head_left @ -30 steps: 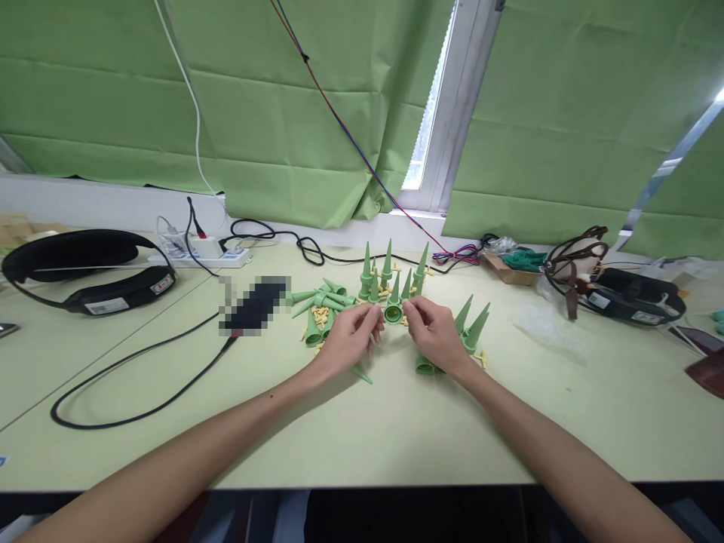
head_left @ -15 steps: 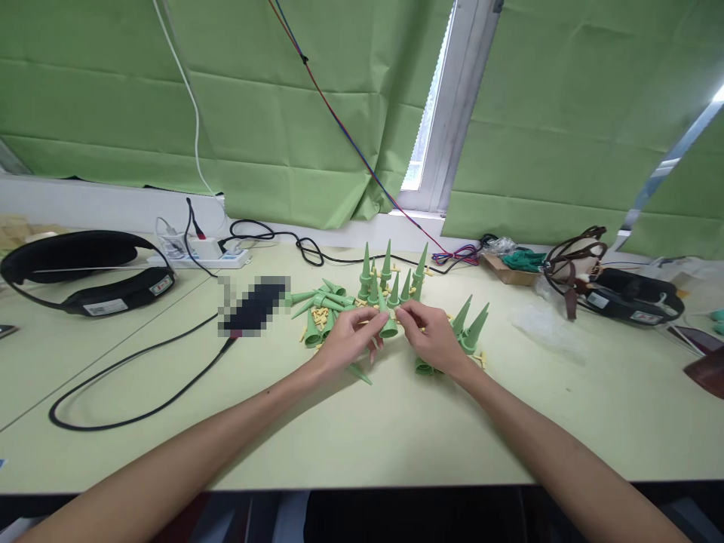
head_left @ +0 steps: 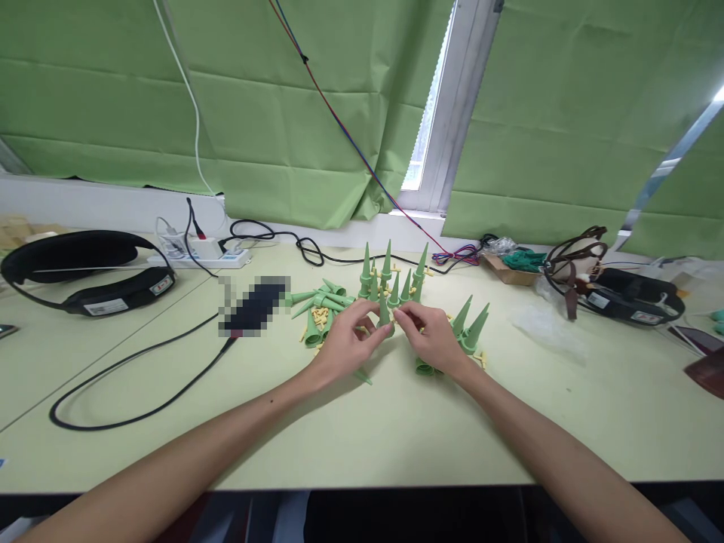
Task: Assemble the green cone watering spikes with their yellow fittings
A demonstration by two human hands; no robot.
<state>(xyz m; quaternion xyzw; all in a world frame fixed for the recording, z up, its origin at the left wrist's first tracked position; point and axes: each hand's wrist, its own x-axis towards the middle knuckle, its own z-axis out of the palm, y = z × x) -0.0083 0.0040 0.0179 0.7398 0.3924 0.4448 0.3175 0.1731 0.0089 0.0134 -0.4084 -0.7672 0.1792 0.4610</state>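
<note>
My left hand (head_left: 346, 341) is closed round a green plastic plant watering spike (head_left: 384, 309), held with its point up and its wide end down. Beside it my right hand (head_left: 431, 335) pinches a small yellow valve against the spike's side; the fingertips mostly cover it. Behind my hands stand several upright spikes (head_left: 366, 271), some with yellow valves sticking out. To the left lies a heap of loose spikes (head_left: 313, 332) with small yellow valves (head_left: 322, 317) among them. More spikes (head_left: 473, 332) stand by my right wrist, partly hidden.
A blurred-out dark device (head_left: 254, 305) with a looping black cable lies to the left. A power strip (head_left: 226, 259) and a black headset (head_left: 113, 294) are farther left. At right are a cardboard box (head_left: 509, 271), clear plastic film (head_left: 548, 332) and another black headset (head_left: 639, 298).
The spike in my left hand has tipped more upright, and my left fingers have shifted round it. My right hand stays nearly in place at its side.
</note>
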